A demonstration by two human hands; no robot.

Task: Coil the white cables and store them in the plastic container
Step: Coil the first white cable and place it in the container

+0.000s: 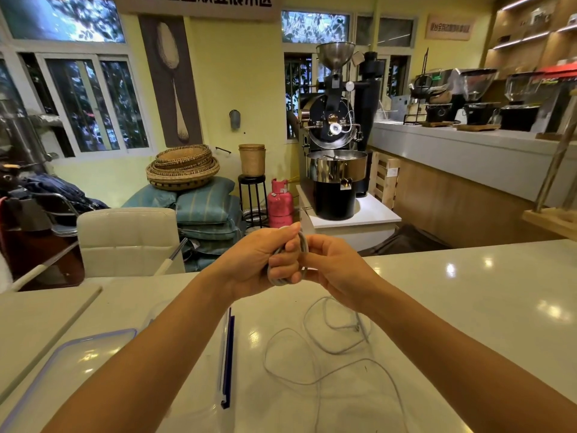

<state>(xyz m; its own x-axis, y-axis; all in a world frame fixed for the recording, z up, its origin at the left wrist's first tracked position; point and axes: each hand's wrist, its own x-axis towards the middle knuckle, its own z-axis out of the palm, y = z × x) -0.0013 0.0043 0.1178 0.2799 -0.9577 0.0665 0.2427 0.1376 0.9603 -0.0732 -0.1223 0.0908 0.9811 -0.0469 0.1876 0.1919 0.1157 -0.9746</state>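
Left hand (265, 257) squeezes cable coil (303, 245) so loops stay; right hand (331, 264) pinches cord, feeding next loop

A black and steel coffee roaster (335, 135) stands on a white platform (374, 215). Just left of it sits a pink metal gas cylinder (280, 204), then a black stool (251, 180) bearing a tan woven canister (252, 160). Farther left, round woven baskets (182, 167) top stacked teal cushions (207, 210). Right of the roaster runs a long grey counter (468, 151).
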